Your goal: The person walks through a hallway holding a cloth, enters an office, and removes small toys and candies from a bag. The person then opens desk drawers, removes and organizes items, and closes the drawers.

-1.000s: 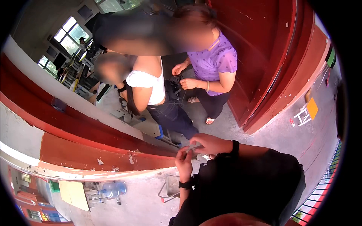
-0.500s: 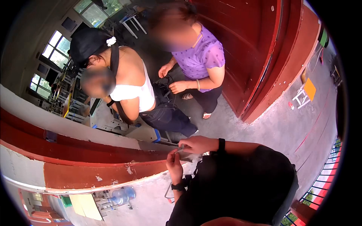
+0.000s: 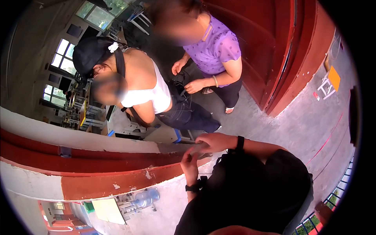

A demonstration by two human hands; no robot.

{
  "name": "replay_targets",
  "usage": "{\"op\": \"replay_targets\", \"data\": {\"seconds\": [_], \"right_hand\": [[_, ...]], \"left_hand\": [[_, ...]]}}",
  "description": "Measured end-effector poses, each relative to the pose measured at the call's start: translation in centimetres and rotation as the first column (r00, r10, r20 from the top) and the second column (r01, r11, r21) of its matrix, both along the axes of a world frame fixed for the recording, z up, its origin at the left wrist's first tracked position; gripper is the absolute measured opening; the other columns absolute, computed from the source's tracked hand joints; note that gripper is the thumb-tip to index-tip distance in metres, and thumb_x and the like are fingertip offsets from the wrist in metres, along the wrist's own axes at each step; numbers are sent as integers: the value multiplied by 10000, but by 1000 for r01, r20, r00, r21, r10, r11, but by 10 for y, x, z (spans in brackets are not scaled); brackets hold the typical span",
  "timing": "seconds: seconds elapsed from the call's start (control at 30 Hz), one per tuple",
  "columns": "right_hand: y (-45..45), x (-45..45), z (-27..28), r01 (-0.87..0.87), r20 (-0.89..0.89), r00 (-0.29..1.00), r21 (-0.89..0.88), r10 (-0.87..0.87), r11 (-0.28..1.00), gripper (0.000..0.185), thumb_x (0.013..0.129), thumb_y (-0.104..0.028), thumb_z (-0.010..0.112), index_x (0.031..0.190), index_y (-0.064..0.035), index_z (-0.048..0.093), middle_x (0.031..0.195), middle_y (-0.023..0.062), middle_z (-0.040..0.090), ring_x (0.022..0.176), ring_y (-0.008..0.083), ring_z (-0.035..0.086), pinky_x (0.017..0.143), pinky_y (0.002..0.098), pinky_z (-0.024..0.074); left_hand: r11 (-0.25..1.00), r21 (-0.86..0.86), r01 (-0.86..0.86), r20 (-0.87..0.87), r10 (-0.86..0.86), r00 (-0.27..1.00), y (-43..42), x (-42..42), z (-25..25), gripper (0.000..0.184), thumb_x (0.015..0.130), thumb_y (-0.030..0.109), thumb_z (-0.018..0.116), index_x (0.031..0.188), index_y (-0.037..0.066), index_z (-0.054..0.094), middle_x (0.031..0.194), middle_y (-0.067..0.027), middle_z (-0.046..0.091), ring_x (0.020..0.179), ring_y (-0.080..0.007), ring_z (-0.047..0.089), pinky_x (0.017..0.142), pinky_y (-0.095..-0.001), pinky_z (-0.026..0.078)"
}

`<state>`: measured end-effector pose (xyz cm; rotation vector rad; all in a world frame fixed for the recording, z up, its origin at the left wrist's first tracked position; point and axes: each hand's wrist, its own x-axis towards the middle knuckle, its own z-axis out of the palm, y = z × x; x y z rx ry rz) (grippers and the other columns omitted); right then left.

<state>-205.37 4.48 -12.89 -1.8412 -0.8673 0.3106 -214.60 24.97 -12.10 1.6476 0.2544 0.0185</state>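
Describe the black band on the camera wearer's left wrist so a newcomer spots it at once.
Find the black clothing filling the lower middle. Off its left side, the left hand points up, with the left band fastened just below it. It looks bulkier than the slim right band next to the right hand.

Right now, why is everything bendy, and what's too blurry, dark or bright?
In the head view, a wide lens probably bends the red wall and leaves black corners; in the head view, blur hides people's faces, some windows glare white, the black top lacks detail, and the gap between left hand and right hand is unclear.
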Motion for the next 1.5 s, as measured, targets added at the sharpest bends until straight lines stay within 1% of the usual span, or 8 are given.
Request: {"op": "replay_targets", "data": {"seconds": [0.33,0.6,0.73,0.87,0.97,1.1,1.23,1.5], "right_hand": [[11,-10,-3,15,41,999,75,-19,997,361,904,-205,723,1200,-108,540,1120,113,605,996,327,638,818,419,503],[12,-6,-3,91,4,996,64,-92,994,280,938,-270,689,1135,-80,628,1060,130,673,1018,342,660,844,433,510],[16,-2,7,95,2,995,76,-96,993,251,942,-267,677,1116,-88,653,1088,127,683,1028,348,656,853,447,515],[14,6,-8,119,145,981,80,-130,990,266,939,-268,678,1135,-90,657,1110,120,685,1033,350,655,851,454,519],[6,4,0,103,55,994,-69,-99,992,286,927,-272,687,1136,-80,644,1092,117,677,1032,352,657,844,457,521],[-1,-11,9,58,48,997,-51,-55,997,316,917,-222,689,1195,-96,608,1130,120,654,1070,343,647,872,433,517],[-10,-16,26,-43,30,999,-30,44,999,383,900,-208,710,1247,-118,574,1141,104,647,1077,319,648,882,422,514],[3,-33,28,-50,95,993,-137,63,989,255,966,-309,656,1110,-99,637,1044,121,672,1000,345,659,819,446,517]], "left_hand": [[996,84,12,38,-15,999,4,-3,21,464,918,-68,621,1379,-49,568,1228,-128,662,1119,-175,625,974,-303,495],[898,427,103,82,-151,985,14,5,24,406,924,-14,659,1328,-13,615,1154,-107,669,1034,-168,630,891,-290,514],[737,655,167,53,-265,963,15,16,57,325,919,5,688,1244,5,673,1170,-101,660,985,-171,638,845,-282,518],[781,603,160,77,-256,964,32,25,23,256,908,44,722,1161,5,706,1220,-106,651,980,-189,648,811,-296,520],[793,598,119,207,-296,933,28,26,8,224,921,82,738,1125,-7,710,1142,-94,663,894,-148,633,761,-283,503],[908,354,223,-99,-201,975,17,12,1,199,959,113,708,1104,-22,693,903,-23,664,871,-79,559,758,-259,470],[883,376,280,-88,-267,960,14,0,5,203,1005,139,648,1121,-25,677,926,-28,673,875,-93,566,783,-269,474],[986,-37,163,-12,-164,986,21,-32,-17,183,1041,114,601,1193,23,649,1021,-15,660,984,-95,580,872,-245,456]]}}
